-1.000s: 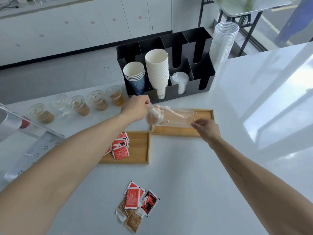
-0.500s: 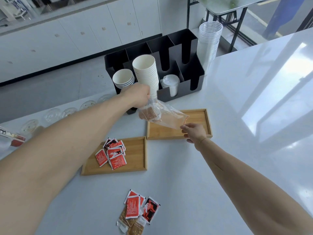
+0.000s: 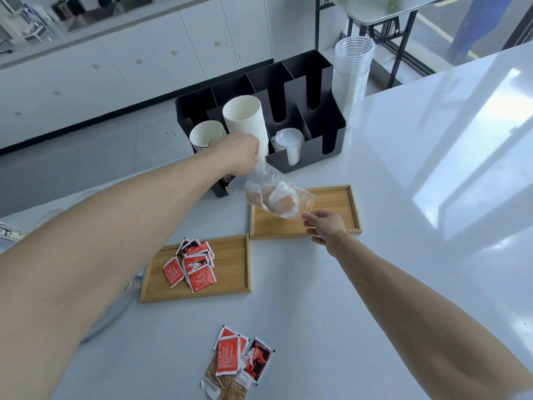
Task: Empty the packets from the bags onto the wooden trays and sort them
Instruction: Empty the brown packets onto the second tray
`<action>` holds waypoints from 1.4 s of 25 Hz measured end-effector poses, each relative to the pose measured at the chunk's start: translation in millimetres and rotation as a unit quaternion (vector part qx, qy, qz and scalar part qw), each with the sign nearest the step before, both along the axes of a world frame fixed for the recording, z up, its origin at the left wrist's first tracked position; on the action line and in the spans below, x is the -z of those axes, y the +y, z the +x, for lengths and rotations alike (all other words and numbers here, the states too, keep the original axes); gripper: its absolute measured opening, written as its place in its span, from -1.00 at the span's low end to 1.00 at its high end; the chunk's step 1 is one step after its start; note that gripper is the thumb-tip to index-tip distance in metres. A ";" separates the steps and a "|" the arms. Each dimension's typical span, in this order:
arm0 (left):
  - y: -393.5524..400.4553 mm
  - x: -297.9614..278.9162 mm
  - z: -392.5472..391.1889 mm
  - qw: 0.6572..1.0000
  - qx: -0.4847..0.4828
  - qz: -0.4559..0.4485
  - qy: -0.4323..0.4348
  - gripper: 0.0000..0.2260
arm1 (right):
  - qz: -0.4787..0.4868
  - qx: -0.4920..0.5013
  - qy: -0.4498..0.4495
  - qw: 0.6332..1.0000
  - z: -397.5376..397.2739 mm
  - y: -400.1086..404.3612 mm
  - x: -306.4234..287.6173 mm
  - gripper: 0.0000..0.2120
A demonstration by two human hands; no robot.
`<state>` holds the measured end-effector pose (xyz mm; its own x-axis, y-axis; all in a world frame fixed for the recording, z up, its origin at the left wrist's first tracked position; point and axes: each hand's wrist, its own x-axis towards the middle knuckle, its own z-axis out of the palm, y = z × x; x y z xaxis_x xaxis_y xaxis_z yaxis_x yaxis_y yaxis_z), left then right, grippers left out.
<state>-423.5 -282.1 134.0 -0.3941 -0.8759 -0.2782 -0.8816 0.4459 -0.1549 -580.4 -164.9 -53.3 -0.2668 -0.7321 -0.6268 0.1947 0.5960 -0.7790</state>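
My left hand (image 3: 239, 153) grips the top end of a clear plastic bag (image 3: 274, 192) and holds it tilted, high end at the left. Brown and white packets sit bunched in the bag's lower end. My right hand (image 3: 326, 228) pinches that lower end just above the right wooden tray (image 3: 340, 203), which has nothing on it. The left wooden tray (image 3: 230, 269) holds several red packets (image 3: 191, 268). A loose pile of red and brown packets (image 3: 238, 363) lies on the white table near me.
A black cup organiser (image 3: 314, 116) with paper cups (image 3: 245, 122) and lids (image 3: 288, 142) stands behind the trays. A stack of clear plastic cups (image 3: 353, 67) rises at its right. A clear plastic item (image 3: 121, 307) lies under my left forearm.
My left hand has lifted its end of the bag, tipping it from level to steep. The packets slid down to the end my right hand holds, which dropped toward the right tray.
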 end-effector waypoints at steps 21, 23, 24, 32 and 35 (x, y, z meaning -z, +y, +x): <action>2.6 -42.2 -24.7 0.996 0.005 -0.009 0.091 -0.86 | -0.026 0.013 -0.080 0.996 17.0 -11.5 -20.9 -0.93; 4.3 -41.9 -28.3 0.993 0.013 0.014 0.119 -0.84 | -0.021 0.017 -0.094 0.995 18.1 -8.6 -18.2 -0.93; 6.1 -40.6 -30.7 0.993 0.019 0.025 0.115 -0.82 | -0.016 0.018 -0.099 0.995 18.3 -6.8 -15.8 -0.93; 18.2 -34.1 -51.9 0.966 0.026 0.048 0.254 -0.81 | -0.009 -0.013 -0.137 0.990 16.2 -9.6 -14.8 -0.92; 18.4 -25.8 -53.5 0.964 0.046 0.026 0.262 -0.83 | -0.007 -0.030 -0.157 0.987 15.1 -11.1 -12.8 -0.90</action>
<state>-476.9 -263.7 159.8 -0.5678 -0.8208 -0.0624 -0.7891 0.5212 0.3251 -565.3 -176.0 -40.5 -0.0178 -0.7498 -0.6614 0.3922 0.6033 -0.6944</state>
